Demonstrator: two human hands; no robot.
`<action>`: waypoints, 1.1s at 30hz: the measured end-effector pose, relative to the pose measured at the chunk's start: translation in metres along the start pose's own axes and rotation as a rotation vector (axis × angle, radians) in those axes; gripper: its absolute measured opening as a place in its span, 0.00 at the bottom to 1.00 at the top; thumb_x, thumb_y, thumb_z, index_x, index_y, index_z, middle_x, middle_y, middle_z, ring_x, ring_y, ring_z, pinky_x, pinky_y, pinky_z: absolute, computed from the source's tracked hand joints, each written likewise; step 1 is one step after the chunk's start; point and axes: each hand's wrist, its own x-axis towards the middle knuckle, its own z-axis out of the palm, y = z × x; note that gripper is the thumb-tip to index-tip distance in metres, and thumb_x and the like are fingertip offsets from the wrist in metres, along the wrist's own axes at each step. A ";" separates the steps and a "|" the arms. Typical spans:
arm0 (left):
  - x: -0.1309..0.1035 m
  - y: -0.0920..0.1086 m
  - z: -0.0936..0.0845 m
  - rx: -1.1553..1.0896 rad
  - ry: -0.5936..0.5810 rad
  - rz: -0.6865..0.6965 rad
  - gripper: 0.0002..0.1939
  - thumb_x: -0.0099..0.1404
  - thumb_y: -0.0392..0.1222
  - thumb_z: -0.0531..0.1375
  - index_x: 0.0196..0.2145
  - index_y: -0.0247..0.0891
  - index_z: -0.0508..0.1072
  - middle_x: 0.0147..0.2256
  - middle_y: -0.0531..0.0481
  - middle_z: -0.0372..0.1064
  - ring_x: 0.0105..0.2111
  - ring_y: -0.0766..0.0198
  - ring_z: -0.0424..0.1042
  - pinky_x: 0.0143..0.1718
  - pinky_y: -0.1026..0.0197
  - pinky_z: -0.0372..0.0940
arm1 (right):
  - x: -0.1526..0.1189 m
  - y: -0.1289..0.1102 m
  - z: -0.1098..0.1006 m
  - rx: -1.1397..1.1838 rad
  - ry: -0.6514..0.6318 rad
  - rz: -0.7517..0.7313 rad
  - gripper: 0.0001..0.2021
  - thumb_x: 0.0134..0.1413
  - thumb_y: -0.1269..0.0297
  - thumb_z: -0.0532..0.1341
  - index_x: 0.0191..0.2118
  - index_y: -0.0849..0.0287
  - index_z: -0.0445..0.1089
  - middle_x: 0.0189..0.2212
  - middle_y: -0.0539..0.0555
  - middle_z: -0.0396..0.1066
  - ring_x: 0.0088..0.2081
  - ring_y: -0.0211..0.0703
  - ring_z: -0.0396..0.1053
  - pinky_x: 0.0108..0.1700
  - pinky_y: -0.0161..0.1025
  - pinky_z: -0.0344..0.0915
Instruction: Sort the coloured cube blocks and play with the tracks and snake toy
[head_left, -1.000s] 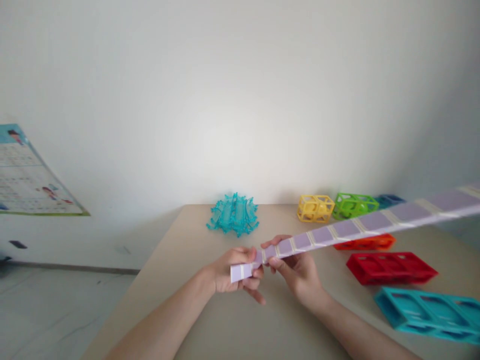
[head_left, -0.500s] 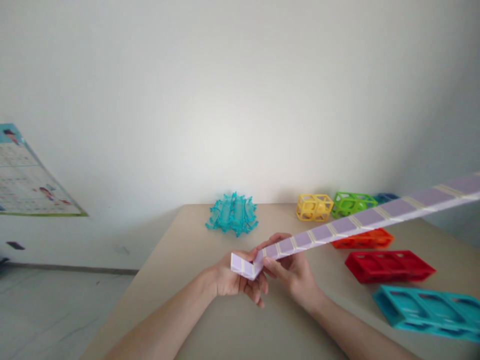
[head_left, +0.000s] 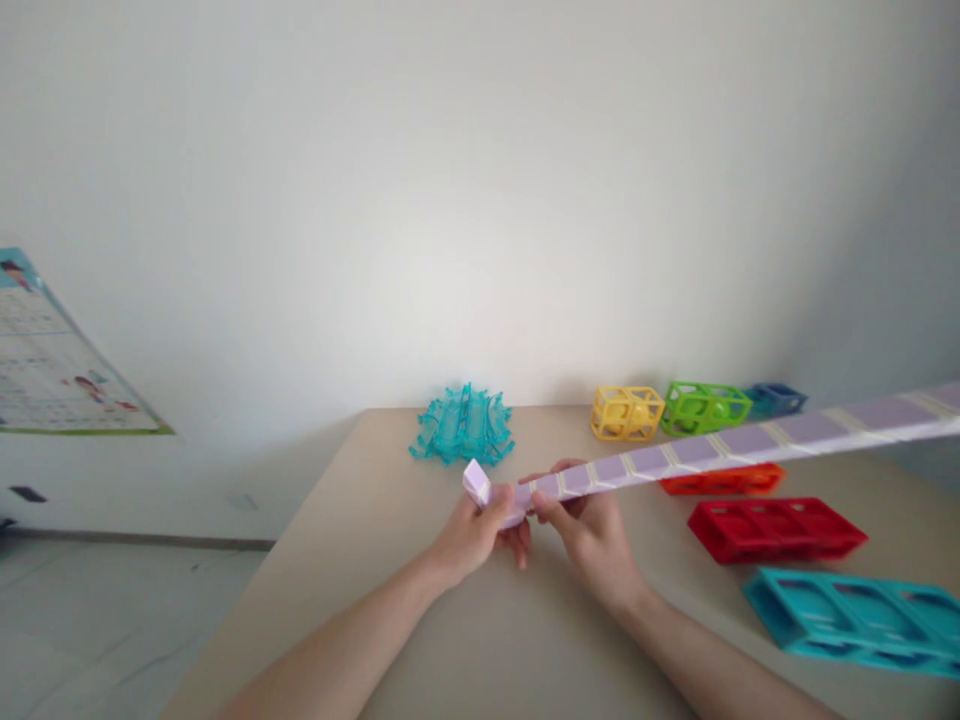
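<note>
A long lavender-and-white snake puzzle (head_left: 660,460) of wedge segments is held above the table in both hands. Its long straight part slants up to the right and leaves the view; the short end at the left is bent upward. My left hand (head_left: 480,530) grips the puzzle near that bent end, thumb on top. Just to the right, my right hand (head_left: 592,530) pinches the straight part between its thumb and the fingers behind it. Some fingers of both hands are hidden by the puzzle.
On the table (head_left: 360,520), a clear turquoise spiky piece (head_left: 461,425) lies at the back. To the right are a yellow frame (head_left: 626,413), green frame (head_left: 705,408), blue frame (head_left: 776,400), orange frame (head_left: 724,480), red frame (head_left: 776,530) and teal frame (head_left: 862,620). A wall (head_left: 465,200) stands behind.
The puzzle's short left end has turned from pointing left to pointing up. My left hand has closed its thumb over it, and the long part has dipped lower on the right.
</note>
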 end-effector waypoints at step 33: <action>0.004 0.017 -0.017 0.227 0.333 -0.167 0.10 0.54 0.45 0.59 0.31 0.36 0.68 0.15 0.57 0.60 0.09 0.67 0.60 0.08 0.67 0.53 | -0.014 0.006 0.002 -0.013 -0.301 -0.143 0.12 0.56 0.66 0.63 0.43 0.54 0.59 0.35 0.53 0.72 0.36 0.45 0.73 0.42 0.44 0.68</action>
